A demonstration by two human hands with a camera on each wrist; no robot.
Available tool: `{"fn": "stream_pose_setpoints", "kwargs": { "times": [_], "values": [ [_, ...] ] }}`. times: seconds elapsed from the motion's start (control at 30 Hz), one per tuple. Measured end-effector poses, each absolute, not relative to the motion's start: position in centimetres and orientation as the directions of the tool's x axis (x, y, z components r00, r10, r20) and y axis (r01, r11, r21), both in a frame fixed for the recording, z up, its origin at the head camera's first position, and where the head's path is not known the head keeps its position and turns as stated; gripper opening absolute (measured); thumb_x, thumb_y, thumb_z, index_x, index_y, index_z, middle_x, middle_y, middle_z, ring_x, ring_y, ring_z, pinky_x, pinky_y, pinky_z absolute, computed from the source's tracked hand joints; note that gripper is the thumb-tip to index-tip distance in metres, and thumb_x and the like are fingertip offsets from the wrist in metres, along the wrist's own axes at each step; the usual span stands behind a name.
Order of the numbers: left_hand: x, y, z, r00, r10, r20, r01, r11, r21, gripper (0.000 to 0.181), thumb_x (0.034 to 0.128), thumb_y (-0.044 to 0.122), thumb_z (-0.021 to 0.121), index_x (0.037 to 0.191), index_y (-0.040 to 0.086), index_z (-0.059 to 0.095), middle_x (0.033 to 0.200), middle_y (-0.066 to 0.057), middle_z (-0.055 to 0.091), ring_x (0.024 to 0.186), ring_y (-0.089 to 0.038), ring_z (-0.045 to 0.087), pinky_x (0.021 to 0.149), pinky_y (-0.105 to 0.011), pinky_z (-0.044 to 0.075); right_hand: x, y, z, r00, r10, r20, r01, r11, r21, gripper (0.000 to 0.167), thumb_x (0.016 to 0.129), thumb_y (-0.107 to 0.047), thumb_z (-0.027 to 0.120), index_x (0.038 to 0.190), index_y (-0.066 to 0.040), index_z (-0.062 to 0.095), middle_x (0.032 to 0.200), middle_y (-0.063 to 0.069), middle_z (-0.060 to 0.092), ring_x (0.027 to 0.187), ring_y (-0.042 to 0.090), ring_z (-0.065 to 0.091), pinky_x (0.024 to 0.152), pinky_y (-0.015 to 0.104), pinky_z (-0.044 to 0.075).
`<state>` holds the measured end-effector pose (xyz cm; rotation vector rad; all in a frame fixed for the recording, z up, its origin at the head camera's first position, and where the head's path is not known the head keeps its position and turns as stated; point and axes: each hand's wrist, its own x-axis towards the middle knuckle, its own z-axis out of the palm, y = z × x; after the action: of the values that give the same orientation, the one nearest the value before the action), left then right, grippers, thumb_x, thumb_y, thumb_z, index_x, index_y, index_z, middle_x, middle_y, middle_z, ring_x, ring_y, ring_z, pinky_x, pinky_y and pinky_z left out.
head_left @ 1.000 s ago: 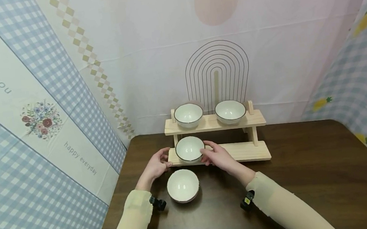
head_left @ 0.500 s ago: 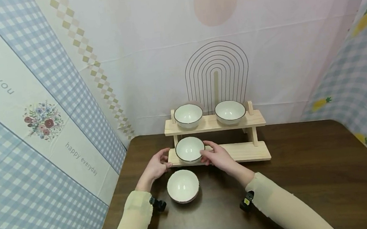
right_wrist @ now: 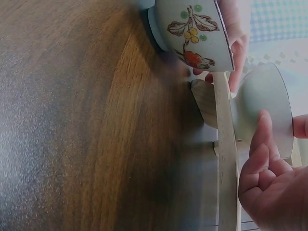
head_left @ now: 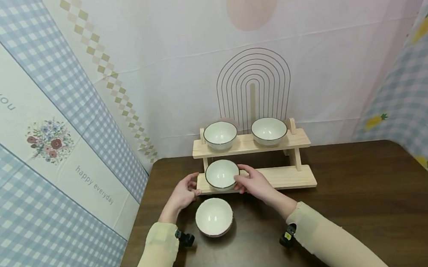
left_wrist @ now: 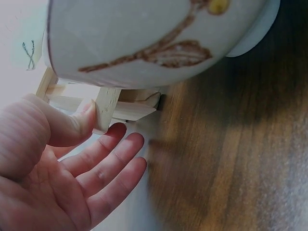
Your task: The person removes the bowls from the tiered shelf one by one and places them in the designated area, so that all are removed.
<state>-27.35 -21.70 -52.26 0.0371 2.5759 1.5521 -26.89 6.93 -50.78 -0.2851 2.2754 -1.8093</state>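
Observation:
A white bowl with a dark rim point(head_left: 222, 175) sits on the left part of the lower shelf of a two-tier wooden display rack point(head_left: 280, 178). My right hand point(head_left: 255, 184) pinches this bowl at its right side; in the right wrist view, fingertips point(right_wrist: 262, 122) touch its outer wall. At the left end of the lower shelf, my left hand point(head_left: 182, 192) grips the board, with the thumb point(left_wrist: 85, 115) against its edge and the other fingers extended. In front of the rack, a white bowl point(head_left: 213, 217) stands on the table; its outside carries painted fruit and leaves. Whether others are nested under it, I cannot tell.
Two more white bowls, one on the left point(head_left: 220, 135) and one on the right point(head_left: 269, 130), stand on the rack's upper shelf. The dark wooden table point(head_left: 359, 197) extends to both sides. Behind it hangs a patterned cloth point(head_left: 179, 89).

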Motion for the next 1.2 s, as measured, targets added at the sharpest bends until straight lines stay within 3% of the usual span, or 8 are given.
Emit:
{"fn": "stream_pose_setpoints", "kwargs": {
  "times": [0.6, 1.2],
  "values": [
    [-27.7, -20.9, -52.0, -0.993, 0.062, -0.102, -0.059, 0.484, 0.873, 0.066, 0.0938, -0.012, 0.071, 0.155, 0.003, 0.053, 0.114, -0.019, 0.066, 0.085, -0.023, 0.066, 0.072, -0.040, 0.059, -27.8, 7.6, -50.6, -0.940, -0.333, -0.073, -0.004, 0.226, -0.974, 0.068, 0.109, -0.029, 0.060, 0.164, 0.001, 0.033, 0.092, 0.013, 0.079, 0.073, 0.018, 0.071, 0.067, 0.032, 0.048],
    [-28.0, -20.8, -52.3, -0.993, 0.059, -0.100, -0.059, 0.487, 0.871, 0.066, 0.0942, -0.012, 0.071, 0.156, 0.004, 0.052, 0.115, -0.019, 0.067, 0.085, -0.022, 0.066, 0.071, -0.038, 0.059, -28.1, 7.6, -50.9, -0.944, -0.318, -0.086, 0.012, 0.230, -0.973, 0.065, 0.107, -0.025, 0.058, 0.163, -0.001, 0.035, 0.089, 0.009, 0.079, 0.071, 0.013, 0.070, 0.068, 0.030, 0.046]
  ]
}}
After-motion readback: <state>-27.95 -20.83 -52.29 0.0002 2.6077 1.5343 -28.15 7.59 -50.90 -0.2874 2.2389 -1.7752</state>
